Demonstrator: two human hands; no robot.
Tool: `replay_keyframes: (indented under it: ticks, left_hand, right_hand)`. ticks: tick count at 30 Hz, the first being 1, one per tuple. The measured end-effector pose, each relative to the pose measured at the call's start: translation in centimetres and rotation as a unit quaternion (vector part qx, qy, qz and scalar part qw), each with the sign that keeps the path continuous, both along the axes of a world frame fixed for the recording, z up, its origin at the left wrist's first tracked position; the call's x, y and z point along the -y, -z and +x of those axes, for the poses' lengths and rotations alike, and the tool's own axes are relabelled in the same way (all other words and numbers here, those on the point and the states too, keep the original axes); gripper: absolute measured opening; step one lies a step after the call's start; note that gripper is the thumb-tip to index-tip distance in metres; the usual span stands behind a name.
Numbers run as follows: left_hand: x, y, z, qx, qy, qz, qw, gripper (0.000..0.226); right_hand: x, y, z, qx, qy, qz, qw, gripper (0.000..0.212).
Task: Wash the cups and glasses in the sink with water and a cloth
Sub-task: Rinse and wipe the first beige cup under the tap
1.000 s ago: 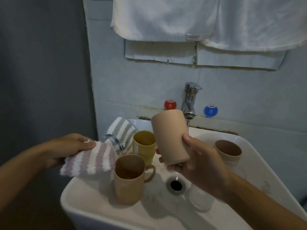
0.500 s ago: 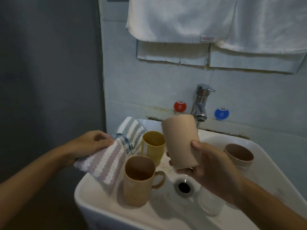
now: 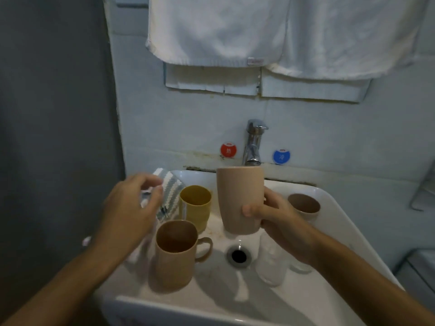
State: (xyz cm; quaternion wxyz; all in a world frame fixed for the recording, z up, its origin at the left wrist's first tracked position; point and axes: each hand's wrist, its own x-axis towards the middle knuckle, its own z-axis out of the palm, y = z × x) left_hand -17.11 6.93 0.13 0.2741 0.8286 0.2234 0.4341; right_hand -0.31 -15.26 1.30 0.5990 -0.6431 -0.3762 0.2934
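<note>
My right hand (image 3: 277, 222) grips a tall beige tumbler (image 3: 237, 198) upright above the white sink (image 3: 164, 304), just below the tap (image 3: 254, 142). My left hand (image 3: 127, 212) hovers blurred at the sink's left rim with fingers curled. The pink striped cloth (image 3: 138, 252) hangs beneath it, mostly hidden. A grey striped cloth (image 3: 173, 191) lies right at its fingertips. In the basin stand a yellow cup (image 3: 195, 205), a tan mug with a handle (image 3: 174, 252), a brown cup (image 3: 303, 203) and a clear glass (image 3: 268, 262).
The drain (image 3: 239, 255) sits open in the basin's middle. No water runs from the tap. Red (image 3: 227, 150) and blue (image 3: 281, 156) round labels flank it on the wall. White towels (image 3: 235, 31) hang above. A dark wall closes off the left side.
My left hand has moved right and up over the sink's left rim, carrying the pink cloth toward the grey one. My right hand has tipped the tumbler upright and lifted it nearer the tap.
</note>
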Motion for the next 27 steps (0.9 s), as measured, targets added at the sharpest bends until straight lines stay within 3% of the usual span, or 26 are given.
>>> replay_keyframes:
  ticks: [4,8,11,14,16,23,27]
  left_hand:
    - [9.1,-1.4,2.5,0.024,0.155,-0.015,0.987,0.011]
    - [16.7,-1.6,8.3,-0.038,0.28,-0.015,0.959,0.012]
    - [21.9,-1.1,14.0,-0.067,0.332,-0.049,0.94,0.01]
    - [26.1,0.2,19.6,-0.075,0.388,-0.171,0.902,0.017]
    - [27.9,1.4,22.5,-0.07,0.385,-0.218,0.894,0.018]
    - [31.4,3.9,26.7,-0.057,0.348,-0.088,0.932,0.012]
    - [31.6,4.3,27.1,-0.05,0.326,-0.077,0.941,0.014]
  right_hand:
    - [6.1,-1.7,-0.4,0.038,0.068,0.04,0.996,0.055]
    - [13.7,-3.0,0.6,0.065,0.179,0.079,0.979,0.047]
    - [18.9,-3.4,2.6,0.101,0.285,0.057,0.952,0.064]
    - [23.6,-3.2,5.3,0.125,0.362,0.021,0.924,0.081]
    - [26.0,-3.1,7.2,0.131,0.399,0.014,0.907,0.084]
    - [30.3,-6.6,14.1,0.187,0.529,0.06,0.825,0.061]
    - [30.9,-9.2,18.7,0.231,0.583,0.07,0.776,0.058]
